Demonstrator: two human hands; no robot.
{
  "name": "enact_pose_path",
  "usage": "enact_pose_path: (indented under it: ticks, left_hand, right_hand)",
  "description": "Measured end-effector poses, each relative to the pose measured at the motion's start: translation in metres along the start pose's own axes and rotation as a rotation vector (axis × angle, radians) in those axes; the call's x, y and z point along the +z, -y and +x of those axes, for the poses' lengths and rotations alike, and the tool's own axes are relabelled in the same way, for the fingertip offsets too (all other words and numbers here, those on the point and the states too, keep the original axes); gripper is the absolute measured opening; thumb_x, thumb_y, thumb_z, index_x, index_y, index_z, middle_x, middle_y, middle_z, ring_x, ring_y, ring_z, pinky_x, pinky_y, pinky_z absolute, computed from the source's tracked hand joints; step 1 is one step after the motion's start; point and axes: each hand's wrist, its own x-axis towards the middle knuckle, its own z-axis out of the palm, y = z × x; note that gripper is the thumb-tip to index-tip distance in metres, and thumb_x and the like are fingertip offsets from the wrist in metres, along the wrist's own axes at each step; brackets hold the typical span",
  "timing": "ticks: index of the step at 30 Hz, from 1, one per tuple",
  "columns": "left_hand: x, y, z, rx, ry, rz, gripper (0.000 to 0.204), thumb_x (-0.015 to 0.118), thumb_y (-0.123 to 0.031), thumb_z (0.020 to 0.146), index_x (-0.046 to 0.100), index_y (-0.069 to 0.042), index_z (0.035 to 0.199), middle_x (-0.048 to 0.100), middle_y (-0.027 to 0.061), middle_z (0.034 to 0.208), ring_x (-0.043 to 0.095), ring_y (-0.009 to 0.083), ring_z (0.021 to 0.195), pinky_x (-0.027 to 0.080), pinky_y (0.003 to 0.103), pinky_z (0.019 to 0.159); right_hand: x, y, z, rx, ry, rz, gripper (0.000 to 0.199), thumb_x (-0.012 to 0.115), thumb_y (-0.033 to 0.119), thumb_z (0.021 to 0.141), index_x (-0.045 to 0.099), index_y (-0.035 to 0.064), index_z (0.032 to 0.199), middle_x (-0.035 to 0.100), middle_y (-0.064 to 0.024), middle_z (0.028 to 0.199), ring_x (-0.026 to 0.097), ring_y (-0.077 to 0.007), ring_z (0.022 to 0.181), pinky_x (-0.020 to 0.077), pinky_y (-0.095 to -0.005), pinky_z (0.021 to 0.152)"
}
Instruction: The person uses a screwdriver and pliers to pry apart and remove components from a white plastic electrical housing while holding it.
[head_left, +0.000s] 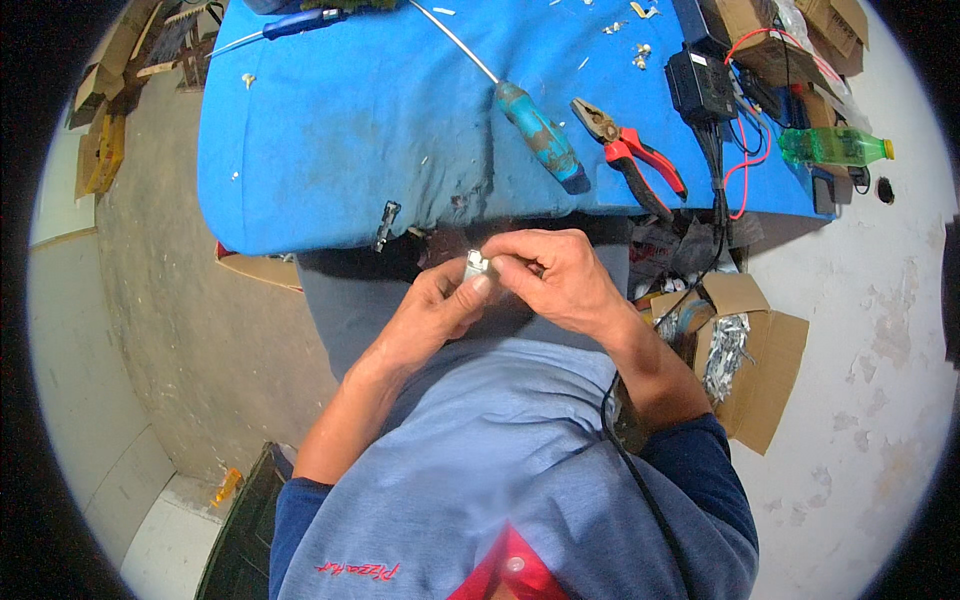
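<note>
My left hand (432, 312) and my right hand (556, 276) meet over my lap, just below the near edge of the blue table (330, 150). Between their fingertips they pinch a small silvery metal part (476, 265). The left thumb presses on it from below and the right fingers close over it from the right. Most of the part is hidden by the fingers.
On the table lie a blue-handled screwdriver (540, 135), red-handled pliers (630, 150), a second blue screwdriver (295, 22), a black power adapter (700, 85) with red and black wires, and a green plastic bottle (835, 147). An open cardboard box (745, 360) of metal pieces stands at my right.
</note>
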Motion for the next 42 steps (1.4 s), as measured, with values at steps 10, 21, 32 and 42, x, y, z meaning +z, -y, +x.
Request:
enact_pose_path:
  ticks: [10, 21, 32, 42]
  left_hand:
    - [-0.002, 0.000, -0.005, -0.035, 0.110, -0.082, 0.044, 0.062, -0.048, 0.090, 0.054, -0.006, 0.100, 0.044, -0.0046, 0.075, 0.035, 0.0037, 0.059, 0.026, 0.019, 0.048]
    - [-0.005, -0.003, -0.007, -0.060, 0.215, -0.119, 0.046, 0.064, -0.048, 0.089, 0.054, -0.004, 0.095, 0.046, -0.0015, 0.068, 0.038, 0.0058, 0.054, 0.028, 0.020, 0.047]
    - [-0.002, -0.003, -0.008, -0.079, 0.203, -0.166, 0.046, 0.063, -0.048, 0.089, 0.053, -0.004, 0.094, 0.043, -0.0027, 0.062, 0.035, 0.0061, 0.050, 0.025, 0.021, 0.045]
    - [-0.006, -0.001, -0.005, -0.042, 0.130, -0.158, 0.037, 0.060, -0.043, 0.093, 0.055, -0.006, 0.093, 0.043, -0.0052, 0.069, 0.035, 0.0035, 0.056, 0.027, 0.019, 0.047]
  right_hand:
    - [-0.004, -0.013, 0.010, -0.115, 0.146, 0.069, 0.019, 0.057, 0.008, 0.087, 0.064, -0.0027, 0.101, 0.066, -0.0175, 0.093, 0.065, -0.0299, 0.085, 0.0511, -0.0370, 0.073]
    - [-0.004, -0.012, 0.012, -0.232, 0.194, 0.054, 0.015, 0.054, 0.009, 0.091, 0.063, -0.0022, 0.093, 0.062, -0.0158, 0.084, 0.062, -0.0319, 0.077, 0.0493, -0.0381, 0.068]
    - [-0.002, -0.016, 0.011, -0.183, 0.223, 0.086, 0.016, 0.054, 0.011, 0.091, 0.063, -0.0018, 0.093, 0.062, -0.0158, 0.083, 0.062, -0.0327, 0.077, 0.0490, -0.0388, 0.069]
    - [-0.013, 0.004, -0.004, -0.210, -0.185, -0.086, 0.014, 0.057, 0.006, 0.088, 0.066, 0.0007, 0.097, 0.064, -0.0147, 0.083, 0.063, -0.0278, 0.071, 0.0497, -0.0356, 0.064]
